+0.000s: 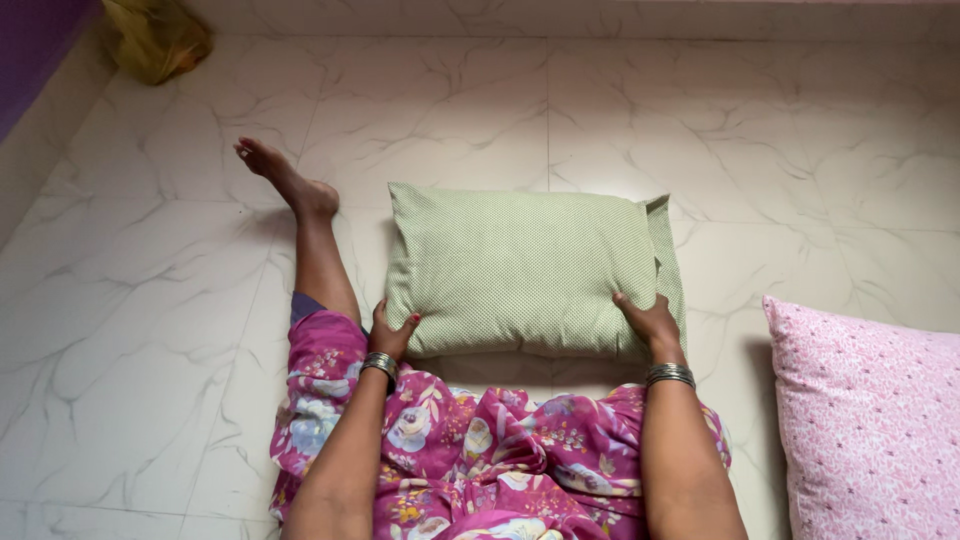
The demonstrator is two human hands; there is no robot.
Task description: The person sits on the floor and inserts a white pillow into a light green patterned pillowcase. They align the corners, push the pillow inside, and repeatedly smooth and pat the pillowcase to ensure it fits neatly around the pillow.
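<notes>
Floor [150, 330]: white marble-look tiles with grey veins, thin grout lines; it filled nearly the whole view and carried everything else.
Wall [35, 40]: purple strip at upper left, meeting the floor along a pale skirting.
Far edge: a low pale step or ledge ran along the top of the view.
Pink pillow [870, 430]: pink cover with small white print, lay at lower right, cut by the frame edge, well apart from the green one.
Green pillow [520, 270]: pale green cover with fine white dots, lay flat on the floor directly in front of the person, centre of view.
Green pillow, axis: long axis ran left to right across the view, parallel to the far edge; short axis pointed away from the person.
Green pillow, open end: loose cover flap stood at the right end, so the opening pointed to the person's right.
Dress [480, 450]: magenta floral cloth over the lap, just below the near edge of the green pillow.
Leg [315, 255]: bare, stretched out to the left of the green pillow, foot pointing to upper left.
Bag [155, 35]: yellowish, crumpled, in the upper left corner by the wall.
Left hand [392, 335]: fingers curled over the near left corner of the green pillow, gripping it; metal bangles at the wrist.
Right hand [652, 322]: fingers bent and pressed on the near right corner, clasping the green pillow; bangles at the wrist.
</notes>
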